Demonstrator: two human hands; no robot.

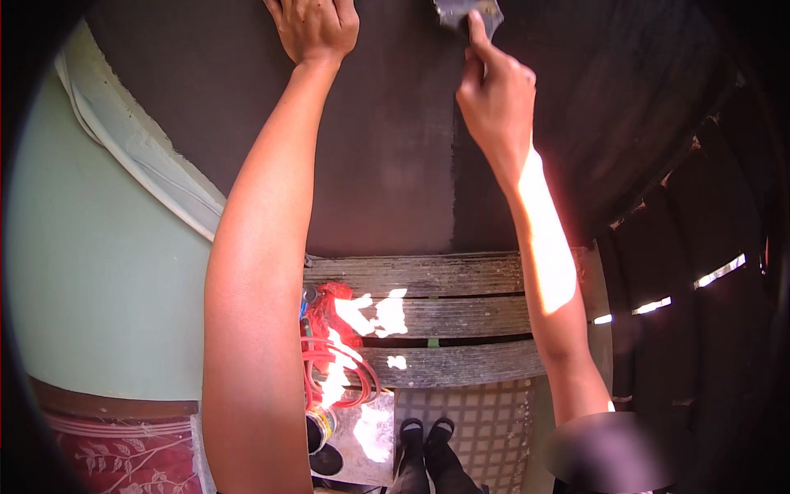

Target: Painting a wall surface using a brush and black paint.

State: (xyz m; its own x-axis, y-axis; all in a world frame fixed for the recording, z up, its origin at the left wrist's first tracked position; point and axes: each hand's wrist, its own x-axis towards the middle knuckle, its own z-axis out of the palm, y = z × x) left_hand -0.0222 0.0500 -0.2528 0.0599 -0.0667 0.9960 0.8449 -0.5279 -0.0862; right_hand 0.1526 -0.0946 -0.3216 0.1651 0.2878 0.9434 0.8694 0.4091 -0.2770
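My right hand [498,92] grips a flat paintbrush [487,23], its index finger stretched along the brush towards the metal band. The brush lies at the top of a dark brown painted surface [382,154], and its bristle end is cut off by the picture's edge. My left hand [321,28] rests with its back towards me on the same surface, left of the brush. Its fingertips are out of view, and no object shows in it. A ragged vertical edge separates a lighter brown area from a darker one below my right hand.
Below stands a slatted wooden bench [457,315] with a coiled red hose [370,386] and a red plastic bag [338,296]. A paint can [321,426] and a round dark lid [326,460] sit on a board [376,466]. White sheeting [136,167] borders a pale green wall [105,259].
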